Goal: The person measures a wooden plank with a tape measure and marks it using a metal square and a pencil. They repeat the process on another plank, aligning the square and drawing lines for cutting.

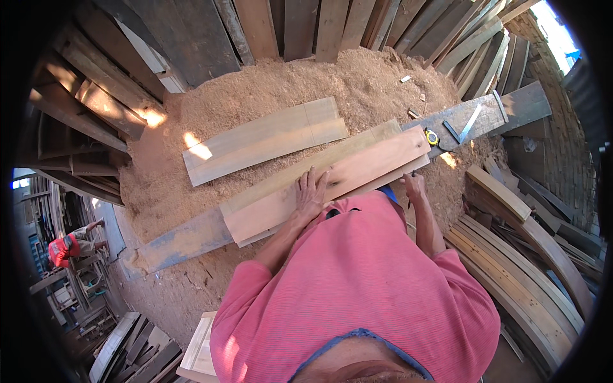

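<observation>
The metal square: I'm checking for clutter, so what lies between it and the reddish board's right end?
In the head view, a yellow tape measure lies between the metal square and the right end of the reddish board.

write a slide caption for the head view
Left hand on a pinkish board, right hand holding a small dark object, yellow tape measure by the board's end.

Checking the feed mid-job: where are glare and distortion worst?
Head view: sunlight washes out the upper-right opening and spots one loose board; head view: planks at right look bowed near the rim; head view: the left hand shows without glare.
</observation>
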A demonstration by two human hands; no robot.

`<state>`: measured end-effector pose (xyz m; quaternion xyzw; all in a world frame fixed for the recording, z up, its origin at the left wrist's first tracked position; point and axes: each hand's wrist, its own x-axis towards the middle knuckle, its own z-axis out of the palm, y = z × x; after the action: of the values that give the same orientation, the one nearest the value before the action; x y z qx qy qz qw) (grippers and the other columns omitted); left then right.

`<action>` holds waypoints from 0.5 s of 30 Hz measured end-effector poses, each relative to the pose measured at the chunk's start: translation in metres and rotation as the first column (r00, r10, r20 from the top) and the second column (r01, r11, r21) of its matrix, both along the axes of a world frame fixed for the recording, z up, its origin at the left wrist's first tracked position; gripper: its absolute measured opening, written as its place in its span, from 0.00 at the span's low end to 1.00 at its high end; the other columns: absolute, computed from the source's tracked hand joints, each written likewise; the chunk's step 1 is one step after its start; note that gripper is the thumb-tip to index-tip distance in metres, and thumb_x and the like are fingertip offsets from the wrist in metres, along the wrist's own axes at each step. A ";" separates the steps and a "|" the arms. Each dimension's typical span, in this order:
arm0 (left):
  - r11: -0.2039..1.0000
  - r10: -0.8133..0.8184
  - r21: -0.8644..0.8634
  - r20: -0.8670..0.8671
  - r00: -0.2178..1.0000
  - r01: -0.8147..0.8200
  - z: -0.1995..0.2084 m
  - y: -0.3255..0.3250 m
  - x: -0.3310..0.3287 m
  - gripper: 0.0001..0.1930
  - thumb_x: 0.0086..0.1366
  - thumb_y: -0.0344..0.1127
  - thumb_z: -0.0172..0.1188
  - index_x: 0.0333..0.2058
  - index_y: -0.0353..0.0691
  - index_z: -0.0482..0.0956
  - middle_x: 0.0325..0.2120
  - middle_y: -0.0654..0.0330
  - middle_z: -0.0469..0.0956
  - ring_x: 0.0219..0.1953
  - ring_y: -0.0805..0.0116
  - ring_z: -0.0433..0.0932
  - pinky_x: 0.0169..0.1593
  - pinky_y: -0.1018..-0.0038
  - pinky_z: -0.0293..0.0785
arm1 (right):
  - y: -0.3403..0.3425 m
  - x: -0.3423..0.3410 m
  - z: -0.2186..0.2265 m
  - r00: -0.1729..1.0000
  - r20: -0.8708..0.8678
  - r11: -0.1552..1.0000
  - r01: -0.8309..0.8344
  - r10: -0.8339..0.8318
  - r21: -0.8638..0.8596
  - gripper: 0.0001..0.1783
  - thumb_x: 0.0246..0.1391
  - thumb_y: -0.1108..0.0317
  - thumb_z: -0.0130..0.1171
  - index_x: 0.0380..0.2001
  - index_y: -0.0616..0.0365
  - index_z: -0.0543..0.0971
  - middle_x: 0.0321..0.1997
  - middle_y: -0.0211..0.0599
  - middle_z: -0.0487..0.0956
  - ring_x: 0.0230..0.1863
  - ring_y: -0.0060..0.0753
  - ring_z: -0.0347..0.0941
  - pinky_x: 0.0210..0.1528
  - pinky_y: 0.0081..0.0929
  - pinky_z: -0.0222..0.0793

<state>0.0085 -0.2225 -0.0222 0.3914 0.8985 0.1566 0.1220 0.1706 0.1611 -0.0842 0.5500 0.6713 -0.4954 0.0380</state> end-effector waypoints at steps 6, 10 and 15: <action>1.000 0.002 0.010 0.007 1.000 -0.002 -0.009 0.015 -0.006 0.61 0.51 0.51 0.84 0.80 0.53 0.58 0.75 0.33 0.56 0.72 0.32 0.57 0.74 0.37 0.52 | -0.006 -0.012 0.003 0.984 0.144 0.993 -0.090 0.101 -0.077 0.24 0.59 0.52 0.64 0.36 0.69 0.89 0.33 0.46 0.89 0.29 0.38 0.81 0.34 0.40 0.74; 0.990 0.027 -0.138 0.136 0.990 -0.008 -0.002 0.026 -0.010 0.66 0.46 0.53 0.85 0.82 0.56 0.56 0.70 0.36 0.62 0.70 0.34 0.60 0.73 0.38 0.54 | -0.009 -0.017 0.014 0.981 0.150 0.993 -0.121 0.122 -0.014 0.24 0.59 0.53 0.64 0.32 0.69 0.89 0.29 0.44 0.87 0.27 0.35 0.80 0.33 0.43 0.74; 0.966 0.016 -0.245 0.367 0.930 0.080 0.010 0.028 -0.048 0.68 0.43 0.58 0.85 0.82 0.61 0.55 0.69 0.39 0.65 0.72 0.37 0.61 0.72 0.38 0.56 | -0.017 -0.011 0.033 0.994 -0.022 0.991 -0.111 0.110 -0.069 0.21 0.61 0.58 0.63 0.27 0.70 0.86 0.23 0.40 0.83 0.28 0.30 0.78 0.31 0.40 0.72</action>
<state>-0.0393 -0.1946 -0.0118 0.3510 0.8661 0.1075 0.3391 0.1594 0.1438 -0.0514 0.5056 0.6834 -0.5207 0.0783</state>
